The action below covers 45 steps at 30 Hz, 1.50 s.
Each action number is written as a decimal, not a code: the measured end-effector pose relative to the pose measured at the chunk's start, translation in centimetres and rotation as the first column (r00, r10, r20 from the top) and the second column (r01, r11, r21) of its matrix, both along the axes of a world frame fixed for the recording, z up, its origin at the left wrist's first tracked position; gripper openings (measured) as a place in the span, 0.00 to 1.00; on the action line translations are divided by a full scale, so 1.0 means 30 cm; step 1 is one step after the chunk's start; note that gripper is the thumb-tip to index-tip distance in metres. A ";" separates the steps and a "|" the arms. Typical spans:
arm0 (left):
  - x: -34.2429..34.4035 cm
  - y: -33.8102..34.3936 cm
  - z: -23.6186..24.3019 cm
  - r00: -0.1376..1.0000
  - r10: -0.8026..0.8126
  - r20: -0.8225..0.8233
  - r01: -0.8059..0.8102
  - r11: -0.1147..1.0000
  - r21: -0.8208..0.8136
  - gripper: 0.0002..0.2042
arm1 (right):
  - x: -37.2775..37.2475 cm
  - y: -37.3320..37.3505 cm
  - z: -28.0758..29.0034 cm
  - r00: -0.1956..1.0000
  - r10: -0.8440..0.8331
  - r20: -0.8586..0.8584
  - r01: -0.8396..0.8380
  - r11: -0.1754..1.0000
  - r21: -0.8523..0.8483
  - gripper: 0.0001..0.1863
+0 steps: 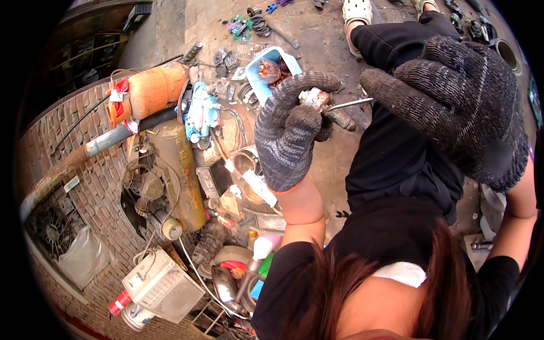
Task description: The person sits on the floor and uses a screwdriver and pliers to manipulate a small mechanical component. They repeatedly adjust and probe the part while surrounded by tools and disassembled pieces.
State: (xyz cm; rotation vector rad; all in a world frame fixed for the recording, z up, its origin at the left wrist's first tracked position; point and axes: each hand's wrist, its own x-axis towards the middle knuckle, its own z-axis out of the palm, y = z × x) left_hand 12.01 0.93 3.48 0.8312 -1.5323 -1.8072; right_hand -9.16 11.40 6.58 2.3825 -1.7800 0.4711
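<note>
My left hand (288, 139), in a dark grey knitted glove, curls its fingers around a small motor part (313, 98) with a pale metal end and a coppery side. The glove hides much of that part. My right hand (462, 110), gloved the same way, is closed on a screwdriver whose thin silver shaft (352, 103) points left and reaches the part's edge. Its handle is hidden inside the right glove. Just beyond my left hand stands a light blue plastic bin (256, 84) with copper-wound pieces (269, 72) in it.
Loose metal parts, wires and a light blue machine (201, 113) lie on the left. An orange gas cylinder (156, 90) and a long yellowish tank (177, 175) stand by the brick wall (90, 153). A hammer (283, 37) and green scraps (241, 25) lie farther off.
</note>
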 end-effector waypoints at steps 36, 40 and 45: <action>-0.040 -0.070 -0.178 0.886 0.298 -0.356 -0.107 0.877 0.469 0.17 | 0.193 -0.094 -0.210 0.654 -0.218 0.724 0.178 0.975 0.133 0.17; -0.012 -0.077 -0.157 0.915 0.182 -0.360 -0.055 0.940 0.337 0.18 | 0.107 -0.020 -0.171 0.645 -0.077 0.760 0.000 0.995 0.100 0.17; 0.008 -0.069 -0.139 0.940 0.112 -0.323 -0.040 0.974 0.222 0.24 | 0.094 -0.023 -0.138 0.649 -0.112 0.752 0.081 0.994 0.079 0.15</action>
